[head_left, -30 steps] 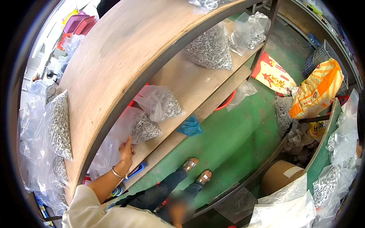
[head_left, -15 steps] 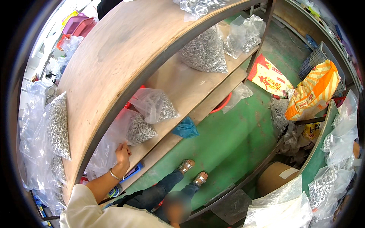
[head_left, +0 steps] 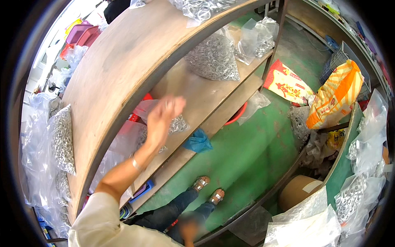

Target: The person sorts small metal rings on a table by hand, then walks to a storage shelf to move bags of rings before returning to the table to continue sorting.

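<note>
My left hand (head_left: 162,117) is raised over the lower shelf of the workbench, smeared by motion, with a bracelet at the wrist. No object shows in it, but its finger pose is unclear. Below and behind it, partly covered by the hand and forearm, lie two clear plastic bags of small metal rings: a nearer bag (head_left: 142,135) and a farther bag (head_left: 180,124). My right hand (head_left: 188,231) is low in front of my legs; a blurred patch hides its fingers and whatever they may hold.
A large bag of metal rings (head_left: 214,57) sits farther along the shelf. The wooden benchtop (head_left: 119,53) overhangs it. A blue plastic bag (head_left: 198,141) hangs at the lower board. An orange-striped sack (head_left: 335,96) and a cardboard drum (head_left: 298,193) stand to the right.
My left hand has left the nearer bag of rings and swung up and to the right over the shelf. The view has shifted slightly; the right hand stays low.
</note>
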`<action>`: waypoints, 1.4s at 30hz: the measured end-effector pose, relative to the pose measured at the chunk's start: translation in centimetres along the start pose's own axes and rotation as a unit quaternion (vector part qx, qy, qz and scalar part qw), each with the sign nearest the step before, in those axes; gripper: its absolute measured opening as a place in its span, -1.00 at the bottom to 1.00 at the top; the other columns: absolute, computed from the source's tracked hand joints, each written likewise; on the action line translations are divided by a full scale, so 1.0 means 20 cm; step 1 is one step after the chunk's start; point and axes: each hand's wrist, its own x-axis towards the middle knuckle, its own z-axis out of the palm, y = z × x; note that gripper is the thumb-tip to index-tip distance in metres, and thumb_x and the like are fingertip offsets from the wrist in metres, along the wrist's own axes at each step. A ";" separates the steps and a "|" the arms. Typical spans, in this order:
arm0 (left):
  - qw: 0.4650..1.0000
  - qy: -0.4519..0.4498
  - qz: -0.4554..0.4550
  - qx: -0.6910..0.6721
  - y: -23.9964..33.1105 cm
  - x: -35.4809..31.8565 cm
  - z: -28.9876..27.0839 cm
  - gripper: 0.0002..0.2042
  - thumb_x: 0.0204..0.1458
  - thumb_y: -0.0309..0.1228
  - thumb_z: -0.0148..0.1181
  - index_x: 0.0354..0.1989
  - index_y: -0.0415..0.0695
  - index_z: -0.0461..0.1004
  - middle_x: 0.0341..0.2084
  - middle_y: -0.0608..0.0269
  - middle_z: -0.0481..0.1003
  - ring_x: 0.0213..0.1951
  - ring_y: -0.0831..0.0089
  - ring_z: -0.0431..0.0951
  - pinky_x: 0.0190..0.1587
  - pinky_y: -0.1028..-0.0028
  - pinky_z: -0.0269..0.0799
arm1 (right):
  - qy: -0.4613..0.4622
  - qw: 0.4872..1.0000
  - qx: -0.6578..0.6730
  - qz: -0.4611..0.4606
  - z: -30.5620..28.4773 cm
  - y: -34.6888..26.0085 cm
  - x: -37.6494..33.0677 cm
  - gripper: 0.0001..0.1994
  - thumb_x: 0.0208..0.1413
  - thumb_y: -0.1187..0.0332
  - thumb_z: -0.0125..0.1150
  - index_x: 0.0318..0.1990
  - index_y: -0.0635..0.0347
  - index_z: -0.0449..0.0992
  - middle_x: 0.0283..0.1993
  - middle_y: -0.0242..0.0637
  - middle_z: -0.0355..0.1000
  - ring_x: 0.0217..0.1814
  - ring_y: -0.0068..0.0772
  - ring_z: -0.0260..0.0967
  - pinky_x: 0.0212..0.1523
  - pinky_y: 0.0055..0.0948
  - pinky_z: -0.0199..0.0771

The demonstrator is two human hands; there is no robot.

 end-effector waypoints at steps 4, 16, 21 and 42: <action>0.967 0.064 0.245 -0.018 -0.06 0.49 0.22 -0.66 0.23 -0.43 -0.08 0.06 -0.47 0.27 -0.01 -0.13 0.41 0.07 0.20 0.43 0.16 0.31 0.34 | 0.056 0.996 -0.056 -0.031 0.09 0.06 0.02 -0.18 -0.05 -0.20 0.09 0.34 -0.05 0.03 0.39 0.05 -0.16 0.38 0.23 -0.19 0.30 0.19 -0.20; 0.782 0.202 0.350 0.475 0.00 1.20 0.37 -0.68 0.13 -0.32 -0.09 -0.16 -0.34 0.47 -0.14 -0.24 0.46 -0.06 -0.11 0.45 0.03 0.12 0.29 | 0.103 0.994 0.008 -0.025 0.07 0.02 0.00 -0.21 -0.08 -0.16 0.15 0.28 -0.01 0.13 0.36 0.06 -0.13 0.33 0.25 -0.13 0.23 0.19 -0.07; 0.899 0.078 0.201 0.382 0.00 1.28 0.46 -0.71 0.12 -0.41 -0.08 -0.09 -0.30 0.45 -0.17 -0.19 0.49 -0.09 0.05 0.52 -0.03 0.18 0.38 | 0.079 0.996 0.029 -0.002 0.03 0.00 0.00 -0.21 -0.09 -0.16 0.17 0.29 -0.02 0.13 0.35 0.05 -0.11 0.33 0.20 -0.11 0.22 0.16 -0.05; 0.892 -0.322 0.093 0.304 -0.44 -0.83 -0.02 -0.55 -0.05 -0.64 0.00 0.10 -0.23 0.23 0.06 -0.05 0.26 0.19 0.11 0.21 0.27 0.23 0.07 | 0.258 0.951 0.120 -0.121 -0.10 0.23 0.00 -0.51 -0.06 0.10 0.23 -0.01 0.21 0.40 -0.06 0.01 0.32 -0.05 0.00 0.29 -0.06 -0.09 0.28</action>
